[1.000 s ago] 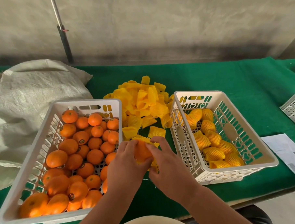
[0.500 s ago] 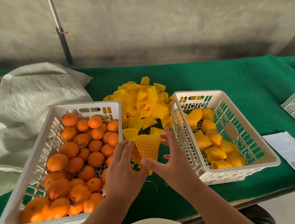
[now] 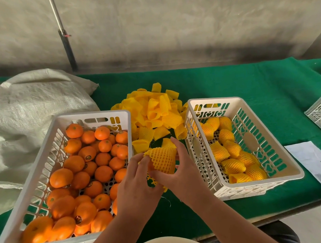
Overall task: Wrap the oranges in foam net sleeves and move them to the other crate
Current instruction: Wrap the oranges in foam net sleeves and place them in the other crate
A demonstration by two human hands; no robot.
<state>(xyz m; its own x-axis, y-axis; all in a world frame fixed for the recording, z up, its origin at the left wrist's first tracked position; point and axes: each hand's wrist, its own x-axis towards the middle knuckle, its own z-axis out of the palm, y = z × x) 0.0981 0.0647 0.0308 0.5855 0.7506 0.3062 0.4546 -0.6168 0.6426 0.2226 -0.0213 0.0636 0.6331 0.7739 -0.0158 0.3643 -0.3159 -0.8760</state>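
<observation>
Pulled further down since a moment ago, the foam net sleeve [image 3: 162, 159] is being stretched over an orange, gripped by the left hand [image 3: 134, 179] and right hand [image 3: 178, 173] just left of the receiving crate [image 3: 294, 172], keeping the transfer short.

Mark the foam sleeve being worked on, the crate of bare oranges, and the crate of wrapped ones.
foam sleeve [image 3: 162, 159], head view, on its netted side between both hands.
crate of bare oranges [image 3: 47, 155], head view, on its left wall.
crate of wrapped oranges [image 3: 263, 139], head view, on its right wall.
</observation>
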